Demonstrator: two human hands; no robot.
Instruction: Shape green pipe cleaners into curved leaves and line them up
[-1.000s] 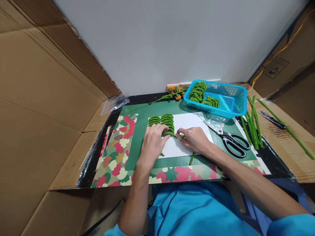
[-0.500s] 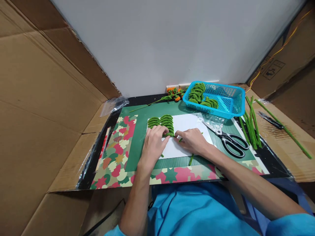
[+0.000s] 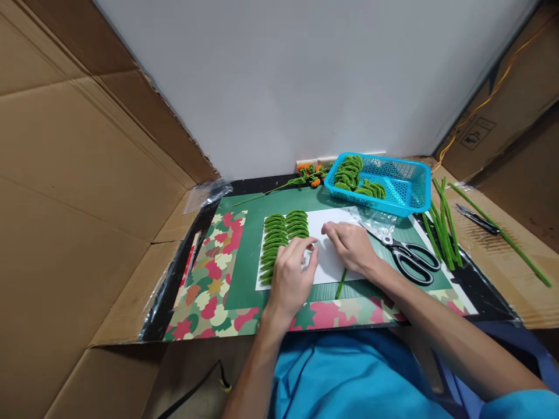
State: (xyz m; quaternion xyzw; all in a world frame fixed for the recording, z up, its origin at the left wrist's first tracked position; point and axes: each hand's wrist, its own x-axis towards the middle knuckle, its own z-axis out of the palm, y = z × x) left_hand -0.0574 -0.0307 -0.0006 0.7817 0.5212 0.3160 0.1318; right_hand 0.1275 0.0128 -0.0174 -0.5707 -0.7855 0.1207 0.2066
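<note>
On a white sheet, green fuzzy leaf shapes, apparently bent from pipe cleaners, lie in two columns. My left hand hovers over the right column's lower part, thumb and index finger apart, with nothing visible between them. To its right, my right hand has its fingers curled closed, a trace of green showing at them. A green pipe cleaner sticks out below that hand over the sheet's lower edge; whether it is the same piece is hidden.
A blue basket with more green leaves stands at the back right. Black-handled scissors lie beside my right forearm. Further right are several green pipe cleaners and small snips. An orange-flowered stem lies at the back.
Both hands have come apart and off the right column's lower end. My left hand has moved right and toward me, uncovering more of the left column; my right hand has shifted slightly right.
</note>
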